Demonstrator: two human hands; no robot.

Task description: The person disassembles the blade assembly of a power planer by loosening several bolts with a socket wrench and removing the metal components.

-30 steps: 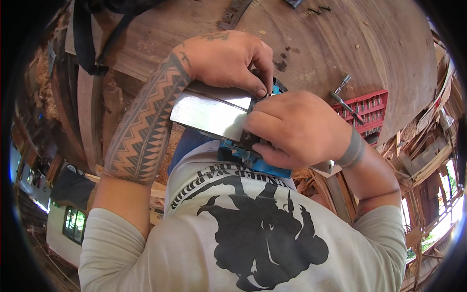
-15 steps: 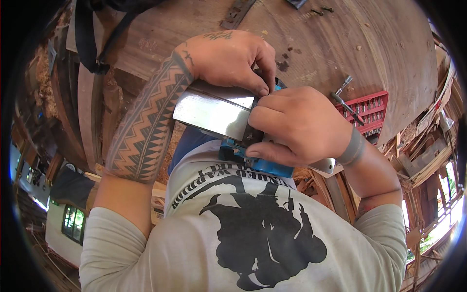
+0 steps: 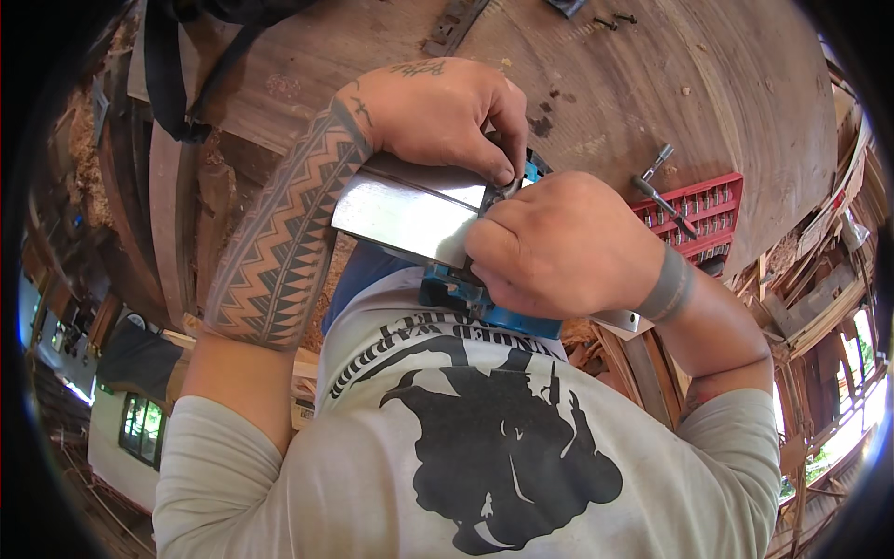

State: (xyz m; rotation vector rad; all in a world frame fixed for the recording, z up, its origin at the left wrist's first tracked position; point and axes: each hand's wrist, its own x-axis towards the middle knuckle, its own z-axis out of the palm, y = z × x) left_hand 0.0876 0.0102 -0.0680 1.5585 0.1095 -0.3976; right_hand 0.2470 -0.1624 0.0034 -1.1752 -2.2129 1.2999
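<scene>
A blue tool (image 3: 521, 319), apparently a planer, lies upturned at my waist, with a shiny metal base plate (image 3: 396, 210) and a dark middle part. My left hand (image 3: 452, 121) arches over its far side, thumb and forefinger closed at that middle part, by a small dark piece. My right hand (image 3: 559, 247) is closed over the same part from the right, fingers and thumb curled in; what exactly they pinch is hidden.
A red socket tray (image 3: 694, 219) with a T-handle wrench (image 3: 666, 191) is on the wooden tabletop (image 3: 764, 121). A flat metal piece (image 3: 452, 28), small bolts (image 3: 615, 20) and a black strap (image 3: 168, 74) lie along the back. Wood offcuts (image 3: 810, 298) and shavings surround the table.
My right hand has shifted slightly left and its fingers and thumb have curled further in, the thumb now mostly tucked under. My left hand stays nearly still.
</scene>
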